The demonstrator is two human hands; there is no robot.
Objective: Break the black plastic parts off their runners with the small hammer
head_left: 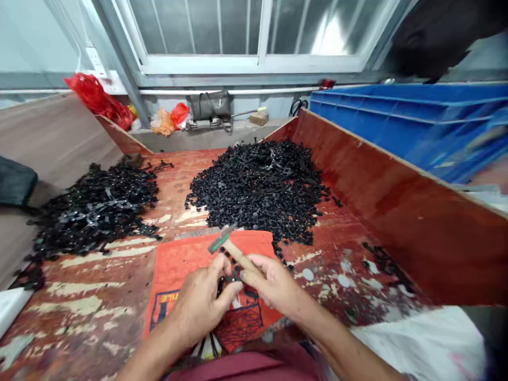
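Observation:
My right hand (274,283) is closed around the wooden handle of a small hammer (237,255). The hammer's green-marked metal head points up and to the left. Close beside it, my left hand (202,293) pinches a small black part (227,277), mostly covered by the fingers. Both hands are over an orange printed cloth (178,259) spread on the table. A few tiny black pieces lie on the cloth near the fingertips. Just beyond rises a large heap of small black parts (254,185).
A second heap of black parts (99,206) sits to the left on the worn red table (87,296). A red-brown board (381,201) walls the right side, with a blue crate (397,124) behind it. White sacking (424,344) lies at lower right. Plastic bags (162,121) rest below the window.

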